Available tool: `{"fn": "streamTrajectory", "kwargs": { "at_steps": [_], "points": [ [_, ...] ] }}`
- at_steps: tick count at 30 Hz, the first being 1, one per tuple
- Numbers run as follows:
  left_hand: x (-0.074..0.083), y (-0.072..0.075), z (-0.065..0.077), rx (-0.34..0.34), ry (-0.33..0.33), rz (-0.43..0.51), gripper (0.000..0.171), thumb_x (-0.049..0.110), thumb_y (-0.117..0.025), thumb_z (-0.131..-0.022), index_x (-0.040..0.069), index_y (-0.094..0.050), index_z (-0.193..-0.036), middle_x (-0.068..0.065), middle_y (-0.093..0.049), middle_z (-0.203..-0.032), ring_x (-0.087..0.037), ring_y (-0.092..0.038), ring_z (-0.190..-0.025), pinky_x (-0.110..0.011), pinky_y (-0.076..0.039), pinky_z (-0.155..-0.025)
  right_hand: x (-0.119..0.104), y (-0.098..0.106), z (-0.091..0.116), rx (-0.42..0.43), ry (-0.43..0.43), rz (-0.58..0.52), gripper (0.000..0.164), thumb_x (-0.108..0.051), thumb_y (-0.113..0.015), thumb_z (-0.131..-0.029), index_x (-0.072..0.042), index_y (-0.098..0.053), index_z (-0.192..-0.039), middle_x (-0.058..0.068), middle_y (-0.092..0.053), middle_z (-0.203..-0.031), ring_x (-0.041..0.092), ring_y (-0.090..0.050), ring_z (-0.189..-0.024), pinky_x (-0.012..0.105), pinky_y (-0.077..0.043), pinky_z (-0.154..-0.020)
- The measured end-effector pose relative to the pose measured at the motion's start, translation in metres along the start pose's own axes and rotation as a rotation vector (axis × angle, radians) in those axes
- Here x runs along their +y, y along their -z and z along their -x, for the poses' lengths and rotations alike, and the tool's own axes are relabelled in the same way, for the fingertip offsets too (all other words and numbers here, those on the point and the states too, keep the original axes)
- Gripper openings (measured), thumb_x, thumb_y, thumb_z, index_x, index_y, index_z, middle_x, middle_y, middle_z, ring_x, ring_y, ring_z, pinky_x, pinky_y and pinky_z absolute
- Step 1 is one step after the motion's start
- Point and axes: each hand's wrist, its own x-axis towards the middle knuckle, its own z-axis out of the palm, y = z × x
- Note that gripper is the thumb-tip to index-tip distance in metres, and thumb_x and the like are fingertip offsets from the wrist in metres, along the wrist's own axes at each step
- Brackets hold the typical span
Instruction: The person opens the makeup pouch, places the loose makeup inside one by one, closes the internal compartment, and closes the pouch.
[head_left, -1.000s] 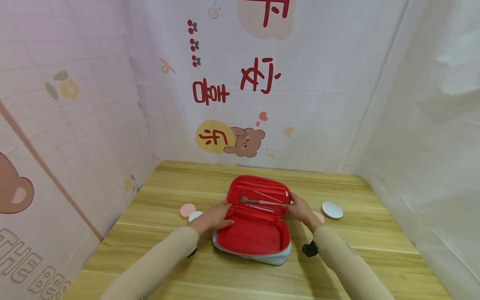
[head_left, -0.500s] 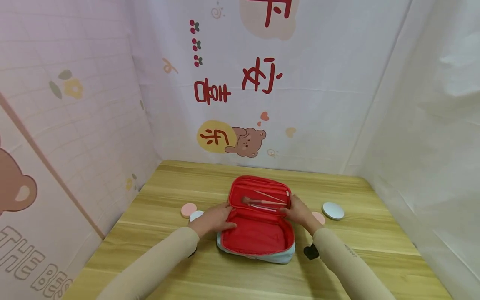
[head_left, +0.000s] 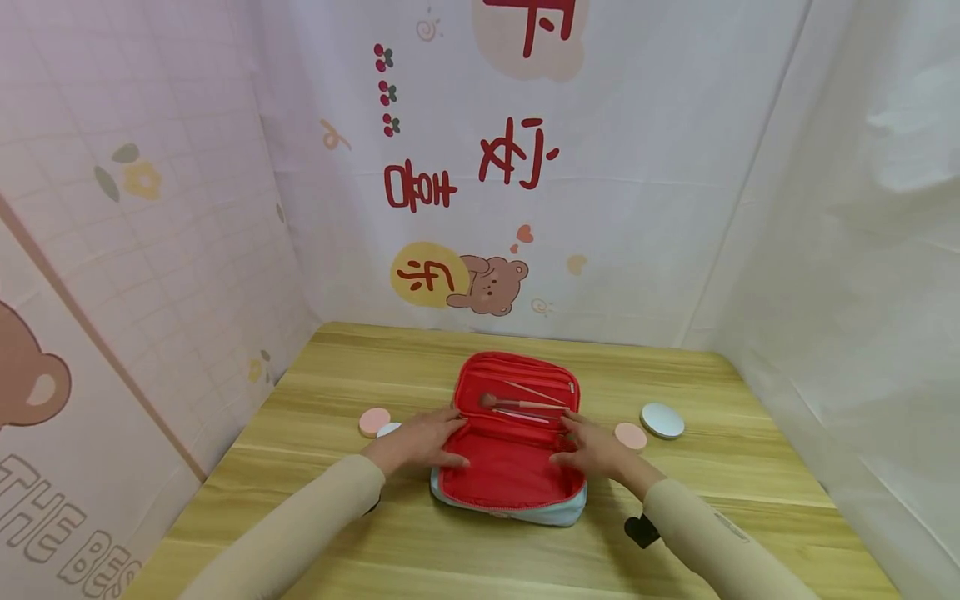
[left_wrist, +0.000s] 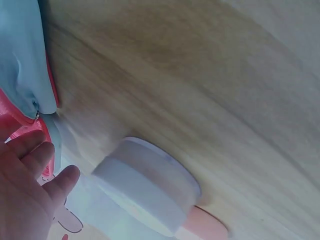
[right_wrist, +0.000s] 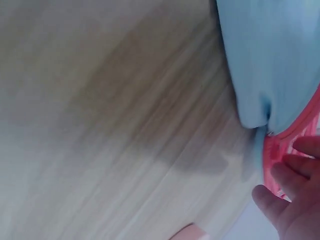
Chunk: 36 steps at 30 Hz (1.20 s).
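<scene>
the open case (head_left: 506,477) sits on the table (head_left: 405,550) — left hand (head_left: 422,438) and right hand (head_left: 597,451) at its sides, fingers loosely extended, gripping nothing. the lid (head_left: 487,375) lies back, presumably for access, the brush (head_left: 490,401) along its inside.

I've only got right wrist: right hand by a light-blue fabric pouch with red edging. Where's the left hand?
Observer: Head view has the left hand at the left side of the light-blue fabric pouch, its fingers and thumb reaching over the rim.

Operator: Anything in the lid?

Observer: Yes, a slim brush with a brown bristle head and pale handle lies along the opened lid's red lining.

Operator: What am I missing out past the right hand?

Observer: A round, flat, white disc, just right of a smaller round pale-pink disc.
</scene>
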Motion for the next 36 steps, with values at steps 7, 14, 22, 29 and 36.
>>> {"fn": "streamTrajectory", "kwargs": {
  "at_steps": [7, 14, 22, 29, 36],
  "points": [
    [-0.003, -0.003, 0.004, -0.006, 0.000, -0.019, 0.082, 0.060, -0.063, -0.089, 0.006, -0.045, -0.149, -0.015, -0.040, -0.153, -0.032, -0.039, -0.139, -0.048, -0.037, -0.109, -0.019, 0.001, 0.022, -0.126, 0.021, -0.007, 0.098, -0.050, -0.080, -0.077, 0.009, -0.042, -0.145, 0.026, -0.036, -0.152, 0.045, -0.036, -0.137, 0.056, -0.035, -0.108],
    [-0.002, -0.004, 0.007, -0.024, 0.023, -0.048, 0.082, 0.061, -0.061, -0.090, 0.009, -0.043, -0.150, -0.014, -0.039, -0.154, -0.031, -0.037, -0.141, -0.049, -0.036, -0.109, -0.021, 0.001, 0.031, -0.210, 0.033, -0.013, 0.103, -0.052, -0.081, -0.076, 0.009, -0.037, -0.147, 0.027, -0.031, -0.154, 0.044, -0.032, -0.140, 0.056, -0.031, -0.110],
    [-0.002, -0.005, 0.010, -0.032, 0.043, -0.068, 0.081, 0.061, -0.060, -0.090, 0.011, -0.043, -0.151, -0.014, -0.041, -0.152, -0.031, -0.036, -0.141, -0.049, -0.036, -0.109, -0.015, -0.006, 0.029, -0.215, 0.033, 0.011, 0.111, -0.053, -0.083, -0.073, 0.007, -0.032, -0.150, 0.025, -0.027, -0.157, 0.043, -0.030, -0.141, 0.056, -0.031, -0.110],
    [0.000, -0.002, 0.012, -0.024, 0.044, -0.072, 0.079, 0.059, -0.060, -0.091, 0.008, -0.045, -0.149, -0.015, -0.042, -0.151, -0.032, -0.038, -0.140, -0.049, -0.036, -0.109, -0.014, -0.007, 0.024, -0.192, 0.100, 0.080, 0.110, -0.052, -0.083, -0.072, 0.011, -0.034, -0.148, 0.027, -0.029, -0.156, 0.044, -0.034, -0.139, 0.056, -0.033, -0.109],
    [-0.001, 0.000, 0.017, -0.003, 0.029, -0.084, 0.074, 0.055, -0.061, -0.093, 0.006, -0.048, -0.147, -0.016, -0.044, -0.150, -0.033, -0.040, -0.138, -0.048, -0.037, -0.109, -0.009, 0.000, 0.021, -0.251, 0.016, -0.020, 0.099, -0.056, -0.072, -0.084, 0.002, -0.032, -0.152, 0.018, -0.029, -0.158, 0.039, -0.033, -0.141, 0.054, -0.031, -0.111]
  ]
}}
